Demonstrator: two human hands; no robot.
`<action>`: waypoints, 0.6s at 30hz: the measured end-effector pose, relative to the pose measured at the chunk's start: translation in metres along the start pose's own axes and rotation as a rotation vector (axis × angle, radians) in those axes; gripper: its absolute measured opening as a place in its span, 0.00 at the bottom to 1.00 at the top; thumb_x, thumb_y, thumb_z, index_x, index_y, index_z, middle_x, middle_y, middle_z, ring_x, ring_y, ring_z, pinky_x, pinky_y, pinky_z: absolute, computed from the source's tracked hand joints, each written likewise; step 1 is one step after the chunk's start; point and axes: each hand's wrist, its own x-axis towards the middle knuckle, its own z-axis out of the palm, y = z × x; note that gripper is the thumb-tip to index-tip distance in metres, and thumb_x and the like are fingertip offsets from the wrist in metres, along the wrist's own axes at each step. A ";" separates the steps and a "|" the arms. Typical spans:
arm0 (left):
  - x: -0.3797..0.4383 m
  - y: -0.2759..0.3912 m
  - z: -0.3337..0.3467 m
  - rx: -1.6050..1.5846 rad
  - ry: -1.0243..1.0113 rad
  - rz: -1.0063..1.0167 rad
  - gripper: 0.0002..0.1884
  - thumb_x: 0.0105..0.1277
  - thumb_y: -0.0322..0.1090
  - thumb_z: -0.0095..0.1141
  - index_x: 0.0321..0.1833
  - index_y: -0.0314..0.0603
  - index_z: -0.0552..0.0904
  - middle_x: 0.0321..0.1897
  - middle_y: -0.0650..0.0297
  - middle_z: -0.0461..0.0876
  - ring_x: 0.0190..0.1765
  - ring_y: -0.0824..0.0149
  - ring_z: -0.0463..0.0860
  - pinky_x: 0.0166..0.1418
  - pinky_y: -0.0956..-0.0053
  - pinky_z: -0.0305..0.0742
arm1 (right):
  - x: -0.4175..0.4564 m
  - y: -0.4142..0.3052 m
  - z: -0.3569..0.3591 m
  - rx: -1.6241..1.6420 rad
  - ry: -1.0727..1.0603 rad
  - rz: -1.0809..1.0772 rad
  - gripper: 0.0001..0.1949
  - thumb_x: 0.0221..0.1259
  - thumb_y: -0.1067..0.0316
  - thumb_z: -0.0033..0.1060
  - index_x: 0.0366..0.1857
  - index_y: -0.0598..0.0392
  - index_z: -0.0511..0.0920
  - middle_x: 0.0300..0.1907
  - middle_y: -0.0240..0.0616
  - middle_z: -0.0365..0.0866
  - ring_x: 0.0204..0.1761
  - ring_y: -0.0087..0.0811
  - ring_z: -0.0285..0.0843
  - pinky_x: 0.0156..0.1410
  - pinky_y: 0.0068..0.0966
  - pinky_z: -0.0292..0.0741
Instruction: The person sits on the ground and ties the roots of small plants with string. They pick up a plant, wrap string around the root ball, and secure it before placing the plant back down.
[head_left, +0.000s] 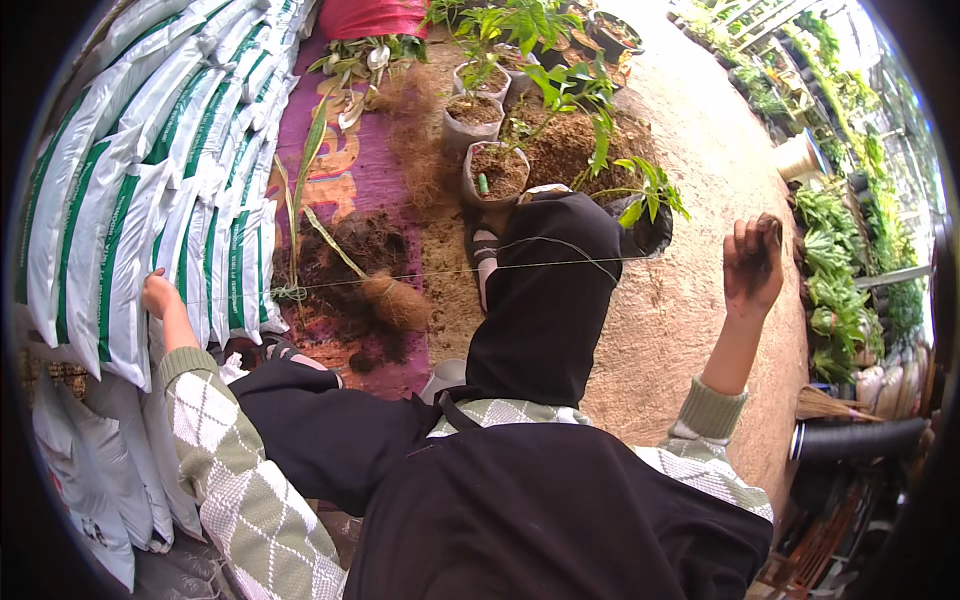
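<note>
A thin string (450, 271) stretches across in front of me, with a loose tangle over the mat side. At its left end my left hand (159, 294) is closed on it, beside the stacked sacks. My right hand (752, 262), its fingers curled and dark with soil, is raised at the right in line with the string; the last stretch is too faint to follow. Below the string lies a ball wrapped in coconut fibre (394, 300), a long leaf (335, 244) coming out of it. Dark soil (345, 277) is heaped around the ball on a purple printed mat (367, 180).
White and green sacks (142, 195) are piled at the left. Ahead are potted seedlings (495, 172), loose coconut fibre (412, 135) and a soil heap (555, 139). A black plastic roll (859, 439), a broom (829, 405) and green plants (832, 277) line the right.
</note>
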 end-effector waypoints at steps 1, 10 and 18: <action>-0.002 0.003 -0.004 -0.063 0.047 -0.013 0.19 0.57 0.38 0.39 0.37 0.52 0.88 0.45 0.52 0.83 0.51 0.53 0.79 0.55 0.62 0.71 | -0.007 0.005 0.012 0.002 0.279 -0.064 0.09 0.70 0.62 0.45 0.36 0.56 0.70 0.23 0.29 0.59 0.26 0.21 0.54 0.27 0.17 0.56; -0.038 0.049 -0.016 -0.775 -0.168 -0.236 0.19 0.60 0.31 0.35 0.43 0.44 0.83 0.17 0.70 0.68 0.14 0.78 0.61 0.14 0.80 0.54 | -0.010 0.033 -0.093 -0.164 0.559 0.002 0.07 0.70 0.66 0.42 0.41 0.55 0.71 0.40 0.39 0.73 0.44 0.34 0.72 0.58 0.34 0.72; -0.050 0.084 -0.017 -0.867 -0.273 -0.079 0.16 0.63 0.35 0.38 0.43 0.38 0.81 0.14 0.71 0.66 0.12 0.79 0.58 0.12 0.81 0.50 | -0.017 0.033 -0.170 -0.415 0.714 0.155 0.10 0.69 0.63 0.41 0.46 0.55 0.71 0.46 0.41 0.74 0.46 0.35 0.73 0.56 0.33 0.74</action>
